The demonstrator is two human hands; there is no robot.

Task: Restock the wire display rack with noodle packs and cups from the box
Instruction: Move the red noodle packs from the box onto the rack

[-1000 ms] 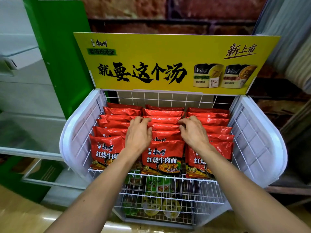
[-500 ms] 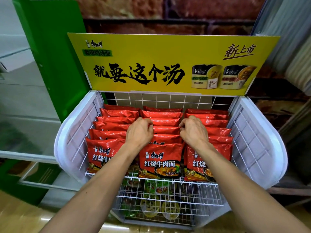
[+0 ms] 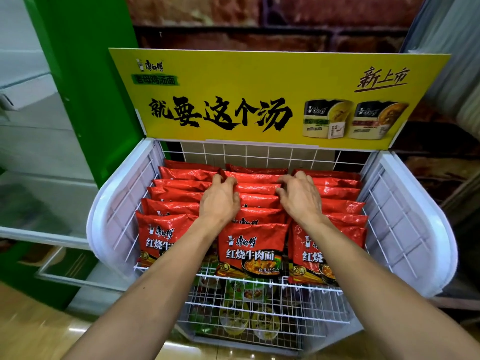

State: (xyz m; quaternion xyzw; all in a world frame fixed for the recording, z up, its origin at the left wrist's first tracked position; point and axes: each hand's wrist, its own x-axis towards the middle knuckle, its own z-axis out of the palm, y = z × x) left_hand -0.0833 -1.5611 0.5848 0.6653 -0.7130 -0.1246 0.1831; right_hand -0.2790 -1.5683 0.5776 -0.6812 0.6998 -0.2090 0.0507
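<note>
Brick-patterned wall (image 3: pixel 298 19) runs behind the stand, with a green panel (image 3: pixel 85 94) to its left and a yellow sign (image 3: pixel 233 74) standing along the back edge. Below the sign sits the wire rack (image 3: pixel 259 155), its top tier filled with three columns of red noodle packs (image 3: pixel 255 245) leaning one behind another. Over the last second I have watched both hands creep a little toward the back of the middle column, while the packs themselves have hardly shifted. My left hand (image 3: pixel 220 200) now has its fingers curled over the top edges of the rear packs, and my right hand (image 3: pixel 301 198) does the same just beside it, fingers bent and slightly spread, so both are gripping pack edges and neither is free. I read this as squaring up a column that is already stocked, which suggests the top tier is close to done. I cannot see any box from here, so the next pack or cup means turning away from the rack. Noodle cups (image 3: pixel 235 320) show through the grid of the lower shelf, partly hidden by the wires and the front packs. White side panels (image 3: pixel 415 229) hem the tier in on both sides, the sign blocks any reach from behind, and the tightly packed neighbouring columns touch the middle one.
</note>
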